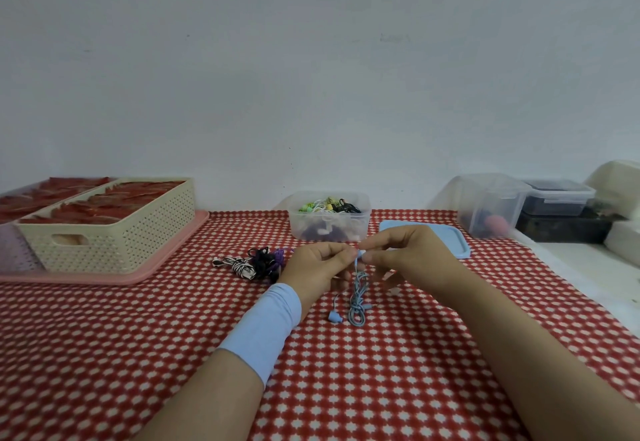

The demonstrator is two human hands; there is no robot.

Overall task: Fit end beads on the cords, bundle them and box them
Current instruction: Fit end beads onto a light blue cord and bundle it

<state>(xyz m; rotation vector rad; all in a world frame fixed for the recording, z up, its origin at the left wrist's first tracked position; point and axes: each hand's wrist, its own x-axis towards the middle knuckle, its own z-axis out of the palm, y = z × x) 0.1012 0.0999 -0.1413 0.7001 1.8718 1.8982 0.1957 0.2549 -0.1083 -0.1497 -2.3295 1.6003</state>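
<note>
Just in front of the tub (pixel 329 229), your two hands meet above the tabletop (pixel 104 336). Your left hand (pixel 320 265) has its fingers curled in and pinches the top of the blue cord (pixel 358 302). Your right hand (pixel 408 257) pinches the same spot from the other side between thumb and forefinger. The cord hangs from that pinch in a loose bunch of loops, and its lower loops reach the cloth nearer to you than the tub. A blue end piece (pixel 334 317) lies on the cloth just left of those loops. A pale blue sleeve (pixel 263 326) covers your left wrist. The tub holds a jumble of coloured cords and beads. Its blue lid (pixel 453 239) lies flat just right of it. Front-left of the tub sits a pile (pixel 258 262) of striped, black and purple cords. Well to the tub's left, a cream basket (pixel 114 236) stands on a pink tray (pixel 138 278).
</note>
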